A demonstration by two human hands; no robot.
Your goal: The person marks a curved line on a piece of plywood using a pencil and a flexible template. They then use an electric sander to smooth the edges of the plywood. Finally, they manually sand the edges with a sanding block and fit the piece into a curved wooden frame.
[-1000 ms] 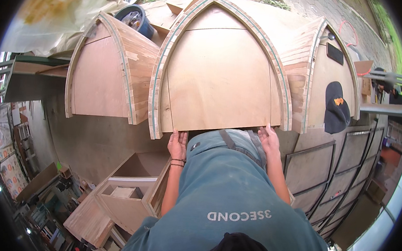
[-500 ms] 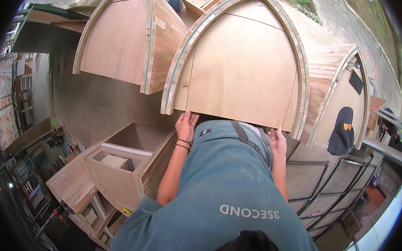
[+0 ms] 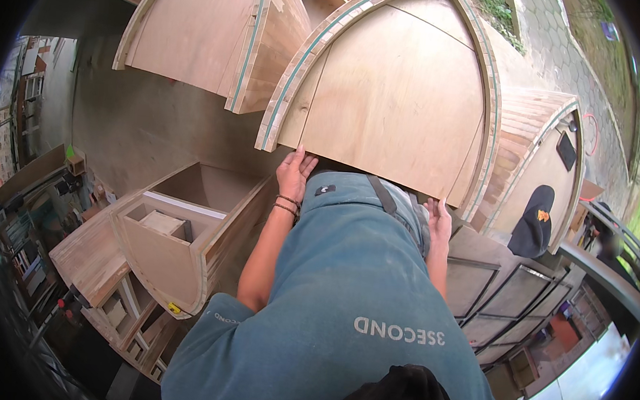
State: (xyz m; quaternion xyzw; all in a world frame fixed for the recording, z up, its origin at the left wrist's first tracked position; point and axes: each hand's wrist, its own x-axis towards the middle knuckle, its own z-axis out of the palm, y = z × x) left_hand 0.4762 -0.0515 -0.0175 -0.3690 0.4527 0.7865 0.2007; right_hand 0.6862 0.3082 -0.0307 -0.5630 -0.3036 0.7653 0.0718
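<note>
A large pointed-arch plywood piece [image 3: 400,95] with a laminated rim stands in front of me. My left hand [image 3: 294,175] presses on its lower edge at the left, fingers spread upward, with dark bands on the wrist. On the right side of that edge, my right hand [image 3: 440,220] grips near the rim's foot. My teal shirt [image 3: 351,290] fills the lower middle and hides the rest of the bottom edge.
A second arched wooden shell [image 3: 212,39] sits at the upper left. An open wooden cabinet box [image 3: 178,243] lies at the left, above shelving. At the right, a third arched piece [image 3: 536,140] carries a black cap [image 3: 535,222]. Metal frames [image 3: 490,298] stand at the lower right.
The arched piece now looks larger and sits further right and up in view. Both hands stay on its lower edge. The open cabinet box has come further into view.
</note>
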